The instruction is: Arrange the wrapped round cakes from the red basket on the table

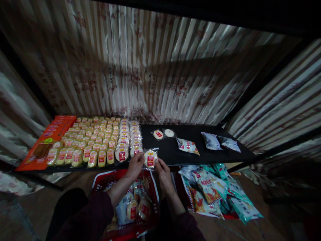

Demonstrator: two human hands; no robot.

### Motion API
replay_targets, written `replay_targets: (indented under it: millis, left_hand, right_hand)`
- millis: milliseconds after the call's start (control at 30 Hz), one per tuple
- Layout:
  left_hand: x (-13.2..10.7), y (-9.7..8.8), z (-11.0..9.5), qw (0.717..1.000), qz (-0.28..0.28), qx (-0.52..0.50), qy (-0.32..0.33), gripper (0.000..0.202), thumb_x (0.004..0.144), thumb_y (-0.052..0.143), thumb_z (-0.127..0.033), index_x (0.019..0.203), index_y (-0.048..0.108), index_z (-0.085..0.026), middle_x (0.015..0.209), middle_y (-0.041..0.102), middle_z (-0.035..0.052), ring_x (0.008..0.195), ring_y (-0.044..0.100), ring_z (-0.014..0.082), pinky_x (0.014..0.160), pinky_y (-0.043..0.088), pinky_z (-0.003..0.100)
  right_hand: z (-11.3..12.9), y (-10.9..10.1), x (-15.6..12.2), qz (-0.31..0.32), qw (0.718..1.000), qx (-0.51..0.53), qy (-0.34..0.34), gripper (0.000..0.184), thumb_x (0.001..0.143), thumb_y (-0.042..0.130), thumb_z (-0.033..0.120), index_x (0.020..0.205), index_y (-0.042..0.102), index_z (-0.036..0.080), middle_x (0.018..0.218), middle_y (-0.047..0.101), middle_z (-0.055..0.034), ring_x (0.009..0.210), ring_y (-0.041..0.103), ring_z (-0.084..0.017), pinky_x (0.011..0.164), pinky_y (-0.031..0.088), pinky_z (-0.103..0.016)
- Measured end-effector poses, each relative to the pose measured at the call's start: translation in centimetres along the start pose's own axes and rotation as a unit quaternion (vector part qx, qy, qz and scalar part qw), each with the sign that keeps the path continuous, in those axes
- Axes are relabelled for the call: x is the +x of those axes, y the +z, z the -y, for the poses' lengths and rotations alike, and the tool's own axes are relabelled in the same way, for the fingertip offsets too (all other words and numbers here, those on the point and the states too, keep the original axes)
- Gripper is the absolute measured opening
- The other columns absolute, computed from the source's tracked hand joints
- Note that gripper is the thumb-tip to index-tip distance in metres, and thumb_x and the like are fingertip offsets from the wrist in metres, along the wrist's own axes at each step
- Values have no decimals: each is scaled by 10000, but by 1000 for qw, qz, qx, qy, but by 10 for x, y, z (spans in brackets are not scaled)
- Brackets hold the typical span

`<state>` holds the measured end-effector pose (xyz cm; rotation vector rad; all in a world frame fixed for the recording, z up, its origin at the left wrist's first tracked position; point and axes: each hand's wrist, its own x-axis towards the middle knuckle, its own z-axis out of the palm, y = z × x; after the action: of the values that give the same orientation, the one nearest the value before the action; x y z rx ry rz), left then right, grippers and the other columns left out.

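Observation:
Both hands grip one round packaged pastry [150, 158] with a red label at the front edge of a black shelf [215, 154]. My left hand [134, 166] pinches its left side and my right hand [163, 170] holds its lower right side. Just left of it stand neat rows of the same round pastries [129, 137] and several rows of small yellow packaged cakes [90, 140]. Below my hands a red basket [105, 179] holds more wrapped pastries [136, 207].
Orange flat packs [46, 142] lie at the shelf's left end. Two loose round pastries [163, 134], a snack bag [188, 146] and two silvery bags [220, 142] lie on the right part. A pile of snack bags [215, 192] sits on the floor. Striped curtain backs the shelf.

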<state>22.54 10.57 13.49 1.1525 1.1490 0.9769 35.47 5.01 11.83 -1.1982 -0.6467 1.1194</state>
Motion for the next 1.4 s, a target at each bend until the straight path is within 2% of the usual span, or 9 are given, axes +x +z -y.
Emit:
replay_targets:
  millis: [167, 300, 433, 633, 833, 1000, 1133, 1267, 1400]
  left_hand:
    - [8, 10, -8, 1000, -16, 4, -8, 236, 795, 522, -192, 1002, 629, -157, 975, 699, 76, 890, 645, 179, 766, 492, 267]
    - [12, 17, -14, 1000, -21, 11, -16, 238, 806, 514, -199, 1013, 621, -156, 925, 694, 65, 805, 636, 154, 704, 485, 246]
    - [19, 24, -20, 999, -13, 28, -17, 180, 815, 519, -212, 948, 631, -167, 891, 693, 51, 789, 630, 143, 669, 478, 229]
    - [37, 34, -23, 998, -17, 48, -22, 162, 810, 518, -165, 918, 638, -176, 845, 695, 41, 767, 628, 134, 645, 474, 216]
    - [57, 42, -30, 998, -27, 56, -15, 119, 815, 532, -194, 866, 638, -174, 780, 678, 35, 643, 590, 112, 558, 434, 200]
    - [73, 44, -38, 998, -30, 47, -4, 140, 816, 535, -244, 857, 647, -171, 715, 655, 16, 586, 564, 100, 519, 400, 189]
    - [86, 45, -40, 999, -24, 33, 2, 147, 798, 574, -290, 832, 663, -178, 693, 651, 9, 604, 576, 110, 548, 416, 202]
    - [99, 47, -42, 998, -51, 22, -18, 103, 754, 621, -235, 818, 669, -170, 719, 670, 20, 648, 597, 123, 579, 439, 215]
    - [110, 49, -42, 997, -49, 0, -56, 106, 725, 648, -213, 809, 672, -153, 708, 677, 32, 636, 607, 133, 559, 441, 221]
  right_hand:
    - [12, 4, 8, -24, 1000, 5, -2, 488, 654, 737, 524, 1009, 696, 191, 870, 730, -47, 744, 637, -199, 711, 488, -310]
    - [9, -1, 19, -27, 1000, 8, -7, 461, 668, 729, 515, 989, 699, 186, 836, 722, -36, 716, 618, -179, 701, 479, -295]
    - [4, -8, 34, -44, 999, -18, -25, 449, 666, 720, 530, 957, 710, 190, 801, 713, -20, 674, 590, -158, 653, 459, -270]
    - [8, -13, 52, -82, 995, -46, -42, 508, 638, 720, 553, 970, 710, 168, 716, 679, -4, 589, 515, -122, 577, 403, -251]
    - [18, -8, 68, -110, 992, -50, -48, 524, 590, 746, 566, 919, 714, 160, 660, 652, 2, 544, 468, -105, 511, 351, -233]
    - [24, -4, 82, -95, 994, -11, -55, 498, 585, 764, 555, 887, 710, 163, 618, 632, 13, 522, 465, -92, 517, 359, -229]
    - [28, -3, 90, -89, 995, -2, -46, 471, 569, 779, 537, 865, 716, 177, 598, 619, 27, 512, 453, -85, 498, 343, -222]
    - [29, -2, 97, -94, 994, -13, -56, 466, 574, 785, 516, 877, 723, 167, 582, 606, 32, 501, 434, -75, 481, 338, -215]
    - [28, 0, 104, -96, 994, -20, -54, 477, 575, 785, 514, 895, 718, 167, 617, 634, 21, 520, 467, -84, 488, 357, -214]
